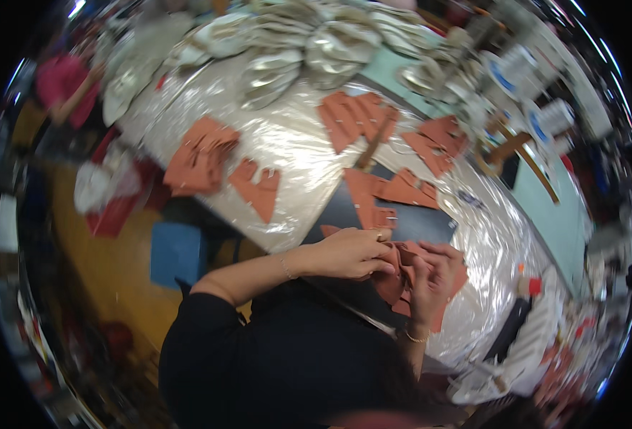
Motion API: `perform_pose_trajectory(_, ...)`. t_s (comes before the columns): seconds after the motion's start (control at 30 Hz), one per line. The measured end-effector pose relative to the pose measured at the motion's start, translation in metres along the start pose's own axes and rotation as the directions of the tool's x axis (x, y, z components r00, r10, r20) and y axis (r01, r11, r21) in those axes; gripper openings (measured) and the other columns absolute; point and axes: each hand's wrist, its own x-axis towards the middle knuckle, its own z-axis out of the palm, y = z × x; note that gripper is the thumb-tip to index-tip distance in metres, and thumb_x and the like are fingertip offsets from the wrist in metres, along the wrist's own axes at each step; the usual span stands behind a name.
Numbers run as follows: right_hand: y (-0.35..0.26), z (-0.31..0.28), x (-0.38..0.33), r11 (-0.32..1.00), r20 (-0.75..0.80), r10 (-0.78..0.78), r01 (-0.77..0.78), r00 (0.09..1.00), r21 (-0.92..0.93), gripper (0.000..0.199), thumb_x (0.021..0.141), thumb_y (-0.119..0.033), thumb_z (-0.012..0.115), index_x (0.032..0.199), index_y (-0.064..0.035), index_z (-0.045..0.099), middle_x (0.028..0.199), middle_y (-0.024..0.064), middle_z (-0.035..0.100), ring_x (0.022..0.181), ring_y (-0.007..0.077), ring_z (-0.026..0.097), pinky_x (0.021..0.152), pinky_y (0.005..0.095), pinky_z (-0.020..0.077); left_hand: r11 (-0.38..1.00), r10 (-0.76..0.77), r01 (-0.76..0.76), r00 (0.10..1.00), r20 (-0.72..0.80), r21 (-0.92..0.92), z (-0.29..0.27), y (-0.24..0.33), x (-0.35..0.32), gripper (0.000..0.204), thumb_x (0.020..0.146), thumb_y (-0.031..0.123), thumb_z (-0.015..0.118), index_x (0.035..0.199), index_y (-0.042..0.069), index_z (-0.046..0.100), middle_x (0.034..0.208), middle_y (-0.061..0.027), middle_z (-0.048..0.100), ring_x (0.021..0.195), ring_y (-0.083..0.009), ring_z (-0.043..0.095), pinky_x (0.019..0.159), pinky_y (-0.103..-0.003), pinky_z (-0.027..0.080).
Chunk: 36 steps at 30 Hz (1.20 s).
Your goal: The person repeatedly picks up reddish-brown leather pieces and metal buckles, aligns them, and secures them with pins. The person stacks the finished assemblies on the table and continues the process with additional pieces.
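Close against the dark-clothed body, both hands work one bunch of rust-brown leather pieces (396, 280) at the near edge of the table (298, 154). The left hand (351, 252) is curled over the bunch from above, fingers closed on it, seemingly to pin it down; the right hand (434, 275) grips the same bunch from the side, fingers folded around its edge, which looks like a hold for turning or pulling a piece free. The bunch lies partly on a dark mat (409, 218), probably set there as a work surface. Just beyond, more cut brown pieces (391, 191) rest on the mat, within easy reach. Farther out, the table is covered in shiny clear plastic sheet (287, 136), with separate stacks of brown pieces (200, 157) spread apart, leaving bare strips between them. At the far edge lie pale silvery pieces (309, 50). To the left the table drops to a wooden floor (115, 264)
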Motion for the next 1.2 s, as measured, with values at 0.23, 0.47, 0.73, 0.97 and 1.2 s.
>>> perform_pose_trajectory(0.23,0.003,-0.022,0.014,0.993,-0.136,0.09,-0.077,0.987,0.091,0.013,0.094,-0.01,0.058,0.085,-0.0008,0.057,0.104,0.0099,0.051,0.095,0.0168,0.054,0.084,0.0301,0.0447,0.777,-0.253,0.426,0.886,-0.389,0.465,-0.088,-0.013,-0.044,0.016,0.083,0.018,0.061,0.097,0.017,0.068,0.095,-0.0169,0.065,0.081,-0.0362,0.065,0.07,-0.043,0.052)
perform_pose_trajectory(0.47,0.011,-0.008,0.002,0.986,0.019,0.09,-0.092,0.996,0.141,0.007,0.094,-0.006,0.057,0.09,-0.0006,0.056,0.093,0.0084,0.057,0.087,0.0144,0.056,0.081,0.0278,0.0453,0.923,-0.358,0.312,0.493,-0.793,-0.223,-0.206,-0.088,-0.162,0.028,0.086,0.007,0.063,0.114,0.004,0.06,0.097,-0.0048,0.063,0.079,-0.0111,0.06,0.071,-0.028,0.05)
perform_pose_trajectory(0.73,0.013,-0.032,0.016,0.996,-0.034,0.08,-0.079,0.996,0.051,0.006,0.095,-0.004,0.056,0.091,0.0001,0.055,0.088,0.0078,0.059,0.083,0.014,0.057,0.089,0.0311,0.0448,0.613,-0.786,0.492,0.305,-0.537,-0.618,-0.208,-0.175,-0.297,0.045,0.091,0.011,0.059,0.135,0.008,0.05,0.077,0.0015,0.059,0.053,-0.0033,0.046,0.04,-0.02,0.032)
perform_pose_trajectory(0.97,0.019,-0.064,0.016,0.982,-0.299,0.15,-0.176,0.942,-0.062,0.008,0.091,-0.004,0.062,0.087,0.0028,0.059,0.084,0.0065,0.061,0.079,0.0125,0.056,0.076,0.0264,0.0459,0.504,-0.831,0.649,0.186,-0.524,-0.57,-0.207,-0.217,-0.337,0.046,0.091,0.009,0.057,0.136,0.009,0.05,0.09,-0.0005,0.055,0.069,-0.0122,0.053,0.052,-0.025,0.046)
perform_pose_trajectory(1.2,0.028,-0.125,0.01,0.925,-0.523,0.039,-0.229,0.851,-0.303,0.01,0.088,-0.008,0.067,0.087,0.0012,0.062,0.081,0.0046,0.063,0.077,0.012,0.058,0.073,0.0251,0.046,0.35,-0.768,0.936,0.26,-0.585,-0.043,-0.233,-0.268,-0.361,0.058,0.087,0.002,0.054,0.143,0.007,0.041,0.104,-0.0158,0.058,0.08,-0.0265,0.06,0.066,-0.036,0.051)
